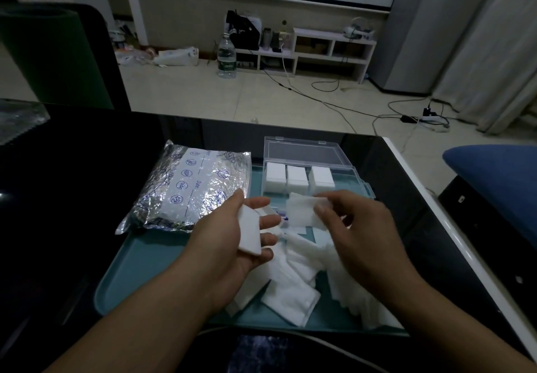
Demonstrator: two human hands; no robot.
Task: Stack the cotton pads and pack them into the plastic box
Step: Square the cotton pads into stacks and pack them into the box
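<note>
Cotton pads [293, 282] lie loose in a heap at lower centre of frame, on the teal tray [139, 271], directly under and between both hands. Plastic box [313, 175] sits just beyond the hands at centre frame, on the tray's far end, lid flipped open toward the top of frame; three neat white stacks [297, 179] stand side by side inside it.

Left hand [232, 244], left of centre, palm up, fingers loosely curled, thumb pressing a small stack of pads [250, 234] against the fingers. Right hand [357, 227], right of centre, back to camera, pinching a single pad [302, 213] between thumb and fingertips, held just in front of the box's near wall. The two hands are near each other but apart.

Pads: white, soft, fibrous, roughly square, thin; the single one looks slightly translucent at the edges. Box: clear hard plastic, rectangular, small tab on its right side. Tray: smooth, rounded corners. Silver foil bag [189, 189], crinkled and shiny with blue print, lies left of the box, partly on the tray. Bench [72, 198] is black and glossy with a white edge on the right.
</note>
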